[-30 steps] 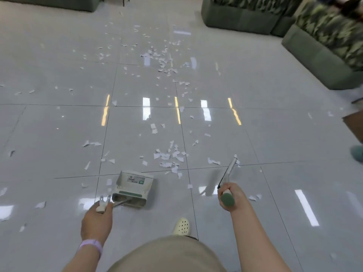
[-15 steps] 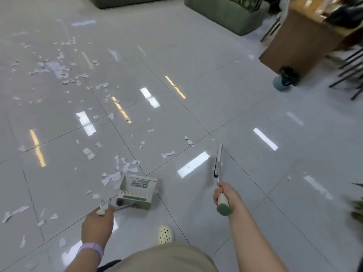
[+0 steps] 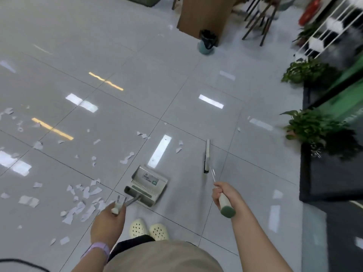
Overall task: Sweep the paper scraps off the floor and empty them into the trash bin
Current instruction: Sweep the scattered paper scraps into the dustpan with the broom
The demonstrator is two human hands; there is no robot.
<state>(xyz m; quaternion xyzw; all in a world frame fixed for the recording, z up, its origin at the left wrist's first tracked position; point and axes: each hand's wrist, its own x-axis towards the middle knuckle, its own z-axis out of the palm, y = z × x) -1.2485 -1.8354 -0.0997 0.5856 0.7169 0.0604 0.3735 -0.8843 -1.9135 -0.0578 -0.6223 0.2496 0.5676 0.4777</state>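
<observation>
The left hand (image 3: pixel 107 222) grips the handle of the dustpan (image 3: pixel 147 186), whose pan sits on the floor (image 3: pixel 117 55) just ahead of it, while the right hand (image 3: pixel 227 197) grips the pale, green-capped handle of the broom (image 3: pixel 206 156), its brush head down on the tiles ahead. Paper scraps (image 3: pixel 82 201) lie scattered left of the left hand and farther out. Well beyond both hands, a trash bin (image 3: pixel 206 42) stands beside a wooden cabinet (image 3: pixel 204 12).

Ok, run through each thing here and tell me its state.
Dustpan: held by its handle, by the floor.
Broom: held, head edge-on.
Scraps: scattered on floor, unswept.
Bin: upright, black liner in.
Left hand: grips dustpan handle.
Right hand: grips broom handle.
</observation>
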